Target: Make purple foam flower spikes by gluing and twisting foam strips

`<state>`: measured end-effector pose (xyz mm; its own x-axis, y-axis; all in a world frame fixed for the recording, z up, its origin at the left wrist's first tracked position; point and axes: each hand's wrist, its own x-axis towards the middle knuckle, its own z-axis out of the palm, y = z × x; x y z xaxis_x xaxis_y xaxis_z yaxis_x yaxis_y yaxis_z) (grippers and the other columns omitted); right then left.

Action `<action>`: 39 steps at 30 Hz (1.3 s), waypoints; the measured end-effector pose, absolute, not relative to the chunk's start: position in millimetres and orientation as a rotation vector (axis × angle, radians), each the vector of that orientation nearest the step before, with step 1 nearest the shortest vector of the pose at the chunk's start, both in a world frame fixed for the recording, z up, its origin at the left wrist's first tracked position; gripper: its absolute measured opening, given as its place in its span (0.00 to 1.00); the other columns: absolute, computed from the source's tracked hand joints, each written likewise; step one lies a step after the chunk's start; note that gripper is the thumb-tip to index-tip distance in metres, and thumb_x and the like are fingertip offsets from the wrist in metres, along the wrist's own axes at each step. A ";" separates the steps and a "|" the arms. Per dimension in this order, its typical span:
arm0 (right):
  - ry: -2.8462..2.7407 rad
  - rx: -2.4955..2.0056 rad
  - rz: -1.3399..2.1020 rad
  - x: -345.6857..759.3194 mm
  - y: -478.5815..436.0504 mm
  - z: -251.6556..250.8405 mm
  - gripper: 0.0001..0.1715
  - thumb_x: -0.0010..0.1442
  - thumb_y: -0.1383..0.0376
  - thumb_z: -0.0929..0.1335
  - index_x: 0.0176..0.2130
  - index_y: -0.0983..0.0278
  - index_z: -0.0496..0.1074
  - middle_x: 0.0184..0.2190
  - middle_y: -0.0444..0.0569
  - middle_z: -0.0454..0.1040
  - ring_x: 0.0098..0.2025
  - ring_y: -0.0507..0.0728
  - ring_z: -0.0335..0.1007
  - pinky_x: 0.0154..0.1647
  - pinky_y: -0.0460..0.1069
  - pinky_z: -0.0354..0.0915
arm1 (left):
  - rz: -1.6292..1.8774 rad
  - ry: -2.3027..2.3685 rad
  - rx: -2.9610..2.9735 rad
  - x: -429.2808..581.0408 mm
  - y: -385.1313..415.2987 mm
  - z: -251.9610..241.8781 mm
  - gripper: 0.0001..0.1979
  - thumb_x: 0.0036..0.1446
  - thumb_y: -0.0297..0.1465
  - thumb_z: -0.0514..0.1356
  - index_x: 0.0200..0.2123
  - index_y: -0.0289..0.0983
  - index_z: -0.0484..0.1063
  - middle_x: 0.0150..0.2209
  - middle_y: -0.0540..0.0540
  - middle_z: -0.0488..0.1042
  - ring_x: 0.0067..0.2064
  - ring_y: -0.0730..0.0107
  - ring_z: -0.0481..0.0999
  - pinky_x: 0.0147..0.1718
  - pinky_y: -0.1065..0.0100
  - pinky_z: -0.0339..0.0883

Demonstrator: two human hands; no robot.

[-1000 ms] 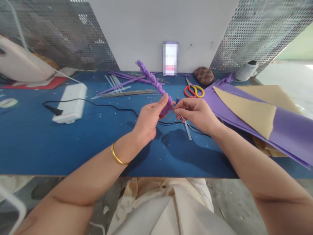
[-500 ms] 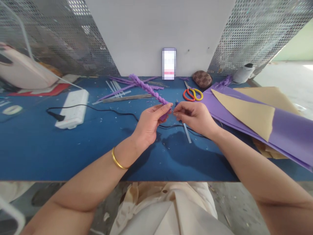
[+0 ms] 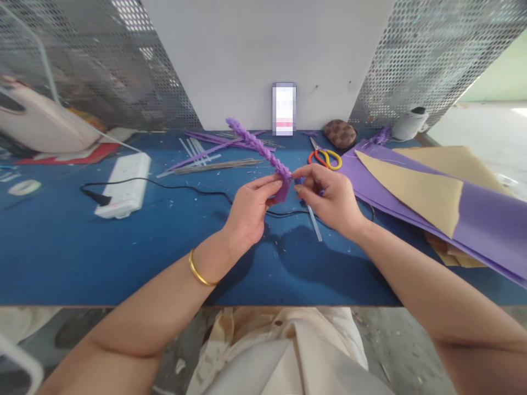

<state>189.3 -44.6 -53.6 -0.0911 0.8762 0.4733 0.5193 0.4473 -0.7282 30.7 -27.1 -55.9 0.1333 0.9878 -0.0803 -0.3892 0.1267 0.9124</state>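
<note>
Pinched in my left hand (image 3: 251, 211) is a purple craft flower spike (image 3: 263, 149), its ruffled length slanting up and away to the left. A flat purple strip (image 3: 281, 193) hangs from its lower end by the left fingertips. My right hand (image 3: 329, 197) is just right of that end, thumb and index finger apart, the index tip touching or very near the spike. Partly hidden behind the right hand is a blue tool, with a translucent glue stick (image 3: 314, 224) extending towards me.
Scissors (image 3: 325, 159) with red and yellow handles lie beyond my right hand. Purple sheets (image 3: 494, 219) and brown paper (image 3: 420, 189) cover the right side. A white power strip (image 3: 123, 184) and black cable (image 3: 197, 190) lie left. A phone (image 3: 284, 109) leans on the back panel.
My right thumb and index finger have parted from a pinch at the spike's lower end. The spike has shifted slightly right, and more of the hanging strip shows.
</note>
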 end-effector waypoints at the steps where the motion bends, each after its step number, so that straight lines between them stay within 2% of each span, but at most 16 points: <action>1: -1.738 -1.200 0.471 188.5 -44.8 -54.2 0.11 0.57 0.70 0.67 0.42 0.66 0.74 0.21 0.39 0.66 0.22 0.48 0.59 0.25 0.45 0.57 | 1.213 0.885 0.880 31.0 -27.4 -56.1 0.06 0.43 0.28 0.69 0.29 0.36 0.81 0.29 0.49 0.78 0.32 0.74 0.72 0.34 0.72 0.65; 6: -1.676 -1.159 0.502 185.6 -44.6 -56.7 0.10 0.56 0.73 0.67 0.38 0.65 0.75 0.19 0.38 0.61 0.21 0.47 0.55 0.23 0.45 0.55 | 1.187 0.904 0.868 31.1 -28.6 -57.0 0.08 0.39 0.26 0.71 0.28 0.35 0.81 0.27 0.49 0.78 0.31 0.74 0.73 0.35 0.71 0.65; 10: -1.660 -1.137 0.535 186.3 -43.5 -57.5 0.10 0.56 0.72 0.67 0.39 0.65 0.76 0.20 0.38 0.63 0.21 0.47 0.56 0.23 0.45 0.55 | 1.177 0.816 0.816 29.6 -28.2 -56.5 0.02 0.44 0.29 0.68 0.25 0.37 0.79 0.27 0.50 0.77 0.31 0.73 0.73 0.32 0.71 0.65; 14: -1.651 -1.120 0.560 187.7 -42.6 -57.5 0.11 0.57 0.71 0.67 0.40 0.65 0.77 0.19 0.39 0.64 0.21 0.47 0.57 0.23 0.45 0.56 | 1.158 0.748 0.824 28.7 -26.6 -56.1 0.06 0.49 0.35 0.67 0.29 0.38 0.80 0.30 0.49 0.78 0.33 0.71 0.74 0.32 0.71 0.66; 17: -1.661 -1.122 0.544 187.2 -43.3 -56.4 0.12 0.56 0.72 0.67 0.40 0.65 0.78 0.20 0.39 0.64 0.22 0.47 0.58 0.23 0.45 0.56 | 1.153 0.774 0.895 28.7 -25.3 -57.2 0.09 0.48 0.36 0.69 0.32 0.38 0.81 0.31 0.49 0.79 0.31 0.73 0.73 0.31 0.72 0.65; 22: -1.657 -1.118 0.557 186.2 -44.4 -55.4 0.10 0.55 0.72 0.67 0.38 0.65 0.77 0.19 0.39 0.64 0.21 0.47 0.57 0.22 0.45 0.56 | 1.198 0.788 0.935 27.1 -23.4 -57.8 0.09 0.47 0.35 0.71 0.31 0.37 0.82 0.32 0.48 0.79 0.31 0.74 0.73 0.31 0.73 0.66; 28: -1.653 -1.121 0.692 185.3 -44.9 -52.8 0.08 0.56 0.71 0.68 0.38 0.66 0.76 0.20 0.40 0.67 0.21 0.48 0.61 0.23 0.45 0.57 | 1.128 0.804 0.973 23.9 -21.7 -54.8 0.11 0.48 0.37 0.70 0.34 0.37 0.82 0.31 0.48 0.79 0.30 0.74 0.73 0.30 0.73 0.67; 32: -1.705 -1.146 0.858 197.2 -39.0 -42.9 0.11 0.61 0.62 0.66 0.39 0.67 0.75 0.26 0.45 0.74 0.24 0.50 0.68 0.27 0.47 0.64 | 1.135 0.836 0.951 21.4 -19.5 -54.4 0.11 0.46 0.37 0.71 0.32 0.37 0.81 0.30 0.49 0.78 0.30 0.74 0.73 0.30 0.73 0.68; 35: -1.819 -1.327 0.673 220.3 -27.0 -38.6 0.14 0.63 0.63 0.62 0.43 0.66 0.74 0.34 0.50 0.77 0.29 0.53 0.72 0.32 0.49 0.66 | 1.135 0.846 0.888 19.0 -15.6 -55.4 0.11 0.46 0.37 0.71 0.32 0.37 0.81 0.30 0.49 0.77 0.29 0.76 0.73 0.28 0.75 0.67; 37: -2.084 -1.557 0.371 236.3 -18.9 -40.1 0.14 0.59 0.67 0.65 0.44 0.66 0.74 0.38 0.52 0.78 0.36 0.58 0.74 0.36 0.51 0.66 | 1.133 0.846 0.852 17.7 -12.8 -56.3 0.11 0.45 0.37 0.72 0.32 0.37 0.81 0.30 0.49 0.77 0.30 0.76 0.73 0.28 0.75 0.68; 39: -2.411 -1.739 0.107 246.2 -13.5 -44.6 0.20 0.55 0.68 0.67 0.48 0.67 0.74 0.45 0.57 0.76 0.42 0.63 0.73 0.38 0.53 0.64 | 1.139 0.848 0.825 16.9 -10.4 -56.7 0.11 0.44 0.37 0.72 0.31 0.37 0.81 0.30 0.49 0.77 0.30 0.76 0.73 0.27 0.76 0.68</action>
